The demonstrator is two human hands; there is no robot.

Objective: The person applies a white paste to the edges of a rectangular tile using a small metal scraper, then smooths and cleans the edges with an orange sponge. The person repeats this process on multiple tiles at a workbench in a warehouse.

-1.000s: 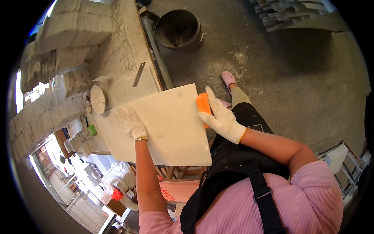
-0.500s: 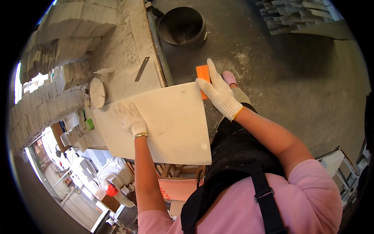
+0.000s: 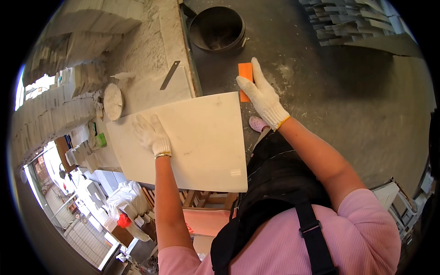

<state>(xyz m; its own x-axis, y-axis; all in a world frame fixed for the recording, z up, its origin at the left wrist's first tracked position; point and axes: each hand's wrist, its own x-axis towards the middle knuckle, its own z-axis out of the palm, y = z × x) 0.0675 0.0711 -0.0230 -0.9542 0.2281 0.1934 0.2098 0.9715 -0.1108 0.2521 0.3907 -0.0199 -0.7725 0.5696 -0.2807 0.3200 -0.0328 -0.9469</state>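
I judge the white panel (image 3: 204, 142) stiff, fairly heavy, best gripped by its right edge; left hand (image 3: 151, 135) flat on it, fingers apart; right hand (image 3: 264, 99) clamped on the orange block (image 3: 245, 70).

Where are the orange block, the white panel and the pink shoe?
Orange block (image 3: 245, 70): head view, visible upper part.
White panel (image 3: 199, 142): head view, middle of top face.
Pink shoe (image 3: 257, 123): head view, its perforated top.
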